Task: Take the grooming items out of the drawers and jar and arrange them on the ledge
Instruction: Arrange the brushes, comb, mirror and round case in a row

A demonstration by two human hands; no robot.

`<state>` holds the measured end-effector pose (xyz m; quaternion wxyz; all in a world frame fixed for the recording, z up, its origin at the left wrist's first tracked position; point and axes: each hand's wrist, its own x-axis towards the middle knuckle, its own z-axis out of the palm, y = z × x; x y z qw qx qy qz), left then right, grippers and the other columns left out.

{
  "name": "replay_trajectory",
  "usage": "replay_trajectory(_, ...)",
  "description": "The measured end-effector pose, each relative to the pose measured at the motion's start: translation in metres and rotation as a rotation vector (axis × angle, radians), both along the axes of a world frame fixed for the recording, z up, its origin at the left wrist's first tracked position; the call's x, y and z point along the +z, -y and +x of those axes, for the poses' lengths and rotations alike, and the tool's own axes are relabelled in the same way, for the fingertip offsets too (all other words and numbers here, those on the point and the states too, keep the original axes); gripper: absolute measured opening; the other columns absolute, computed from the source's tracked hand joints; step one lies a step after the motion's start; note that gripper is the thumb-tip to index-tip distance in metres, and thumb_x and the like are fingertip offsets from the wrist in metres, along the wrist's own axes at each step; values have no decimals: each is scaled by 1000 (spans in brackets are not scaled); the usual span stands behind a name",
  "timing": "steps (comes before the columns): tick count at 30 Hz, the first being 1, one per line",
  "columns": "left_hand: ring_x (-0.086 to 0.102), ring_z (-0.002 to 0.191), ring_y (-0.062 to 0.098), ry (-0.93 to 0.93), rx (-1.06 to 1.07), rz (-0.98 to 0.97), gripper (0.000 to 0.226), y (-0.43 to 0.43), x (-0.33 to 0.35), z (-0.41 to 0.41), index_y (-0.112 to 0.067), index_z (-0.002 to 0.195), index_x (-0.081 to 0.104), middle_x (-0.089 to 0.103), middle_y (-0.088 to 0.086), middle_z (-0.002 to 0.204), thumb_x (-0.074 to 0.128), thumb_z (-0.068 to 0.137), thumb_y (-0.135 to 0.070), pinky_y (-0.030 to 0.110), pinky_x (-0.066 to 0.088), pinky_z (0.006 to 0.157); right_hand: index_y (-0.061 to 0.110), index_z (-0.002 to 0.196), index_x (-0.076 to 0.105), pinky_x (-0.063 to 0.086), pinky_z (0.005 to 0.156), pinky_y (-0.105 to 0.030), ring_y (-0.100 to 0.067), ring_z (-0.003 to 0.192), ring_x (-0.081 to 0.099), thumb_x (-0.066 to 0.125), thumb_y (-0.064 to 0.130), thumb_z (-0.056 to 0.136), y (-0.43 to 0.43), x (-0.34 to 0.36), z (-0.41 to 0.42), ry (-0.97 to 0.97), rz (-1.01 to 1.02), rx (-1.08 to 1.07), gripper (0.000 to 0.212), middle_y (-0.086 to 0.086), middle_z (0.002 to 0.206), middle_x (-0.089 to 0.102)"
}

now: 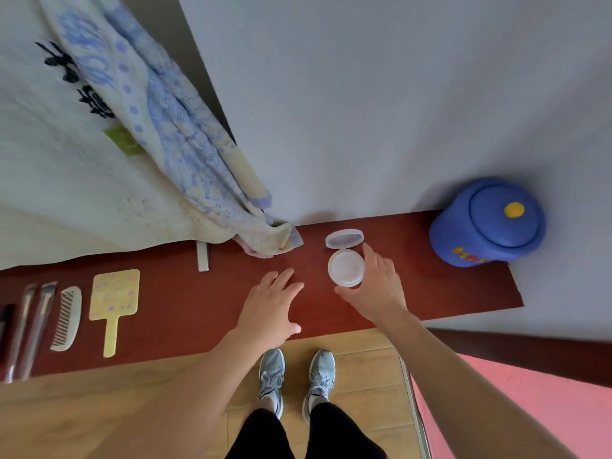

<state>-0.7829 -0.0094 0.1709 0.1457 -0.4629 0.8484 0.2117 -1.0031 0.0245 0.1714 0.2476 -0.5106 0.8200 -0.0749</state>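
A white round compact [345, 266] lies on the dark red ledge [185, 309] with its lid flipped up. My right hand [376, 286] cups its right side, thumb under its near edge, fingers spread. My left hand [270, 309] rests flat on the ledge just left of it, holding nothing. At the ledge's left end lie a yellow hand mirror [114, 301], a white comb [67, 318] and two makeup brushes [29, 326], side by side. A blue jar [486, 223] with a yellow-knobbed lid stands closed at the right end.
A blue-and-cream patterned cloth [185, 144] hangs down the wall and touches the ledge near a small metal bracket [202, 256]. My feet in grey shoes [298, 379] stand on the wooden floor below. A pink surface [530, 409] lies at lower right.
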Motion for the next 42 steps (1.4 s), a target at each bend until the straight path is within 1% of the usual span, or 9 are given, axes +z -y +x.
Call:
replay_trajectory(4, 17, 149, 23, -11, 22, 2, 86, -1, -1, 0, -34, 150, 34, 16, -7, 164, 77, 77, -50, 41, 32, 115, 24, 144, 29, 40, 102, -41, -21, 123, 44, 83, 49, 63, 3, -8, -2, 58, -76, -22, 101, 5, 130, 55)
replay_trajectory(11, 13, 151, 21, -20, 70, 13, 87, -4, -1, -2, -35, 151, 32, 13, -10, 165, 78, 78, -47, 41, 30, 117, 22, 130, 40, 41, 101, -38, -18, 116, 46, 85, 39, 67, -3, -14, -2, 124, -183, -35, 80, 4, 123, 55)
replay_trajectory(14, 13, 151, 21, -27, 75, 8, 86, -5, -1, -2, -35, 151, 32, 13, -10, 165, 77, 78, -46, 42, 29, 117, 19, 127, 41, 46, 93, -34, -18, 113, 47, 86, 33, 67, -4, -14, 0, 155, -216, -29, 77, 3, 118, 55)
replay_trajectory(19, 16, 150, 22, -47, 69, -11, 85, -6, 0, 0, -33, 151, 34, 17, -6, 164, 77, 79, -45, 41, 30, 116, 15, 126, 41, 44, 84, -27, -19, 111, 47, 84, 30, 66, -6, -13, 4, 154, -247, -53, 74, 0, 116, 56)
replay_trajectory(23, 20, 148, 20, -74, 49, -35, 80, -9, 0, 10, -30, 150, 36, 22, -5, 161, 75, 82, -46, 38, 34, 113, 15, 126, 41, 44, 85, -28, -19, 113, 47, 83, 31, 67, -10, -7, 11, 136, -254, -44, 74, -1, 117, 56)
replay_trajectory(26, 22, 147, 20, -84, 43, -41, 77, -13, 1, 27, -29, 150, 38, 25, -4, 160, 74, 83, -45, 37, 37, 111, 15, 126, 41, 48, 86, -31, -19, 112, 49, 83, 32, 68, -13, -1, 24, 125, -246, -32, 74, -1, 117, 57)
replay_trajectory(30, 27, 144, 19, -97, 83, -42, 75, -18, 1, 56, -28, 147, 42, 29, -5, 158, 75, 82, -44, 36, 42, 107, 18, 127, 40, 47, 85, -27, -16, 112, 48, 83, 35, 68, -17, 5, 50, 127, -235, 1, 75, 2, 117, 56)
replay_trajectory(38, 29, 142, 18, -37, 218, -48, 75, -23, 6, 142, -27, 150, 37, 30, -6, 156, 72, 86, -44, 34, 45, 105, 15, 126, 42, 42, 83, -24, -16, 112, 49, 84, 33, 68, -19, 18, 120, 157, -257, 91, 73, 4, 117, 56)
replay_trajectory(42, 27, 143, 18, -15, 267, -29, 72, -24, 8, 187, -25, 151, 36, 28, -5, 156, 71, 89, -38, 33, 47, 103, 19, 127, 41, 44, 84, -25, -14, 110, 49, 83, 35, 68, -13, 22, 159, 177, -242, 119, 75, 4, 117, 53)
